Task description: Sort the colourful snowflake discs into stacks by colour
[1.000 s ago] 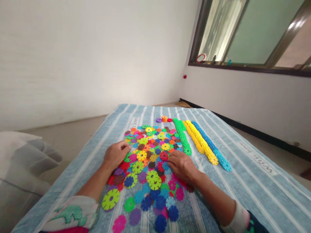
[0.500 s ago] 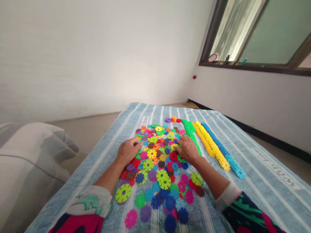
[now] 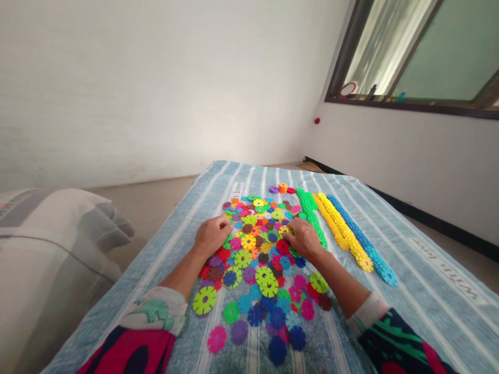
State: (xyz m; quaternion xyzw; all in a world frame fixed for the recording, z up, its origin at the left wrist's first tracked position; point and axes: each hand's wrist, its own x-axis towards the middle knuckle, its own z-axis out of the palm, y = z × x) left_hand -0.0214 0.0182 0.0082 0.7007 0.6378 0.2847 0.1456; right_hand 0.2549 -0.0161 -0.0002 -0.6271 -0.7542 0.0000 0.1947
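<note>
A loose spread of many-coloured notched plastic discs (image 3: pixel 243 258) lies on the striped cloth. At its left edge is my left hand (image 3: pixel 212 235), fingers curled in and thumb against them; whatever they may hold is hidden. My right hand (image 3: pixel 306 239) rests over the right side of the spread, its fingers bent down and closed among the discs, by a yellow disc (image 3: pixel 284 230). I cannot make out whether a disc is between those fingertips. Just beyond the right hand runs a long row of overlapping green discs (image 3: pixel 311 210).
Right of the green row lie rows of yellow discs (image 3: pixel 343 228) and blue discs (image 3: pixel 362 241). A small orange stack (image 3: pixel 283 188) stands at the far side, between a purple disc (image 3: pixel 274 190) and a red disc (image 3: pixel 291 190). A pale draped cover (image 3: pixel 50 259) is at left.
The camera view has shifted slightly, so the whole scene sits a little further right and higher. Both hands stay at nearly the same places by the discs, fingers still closed.
</note>
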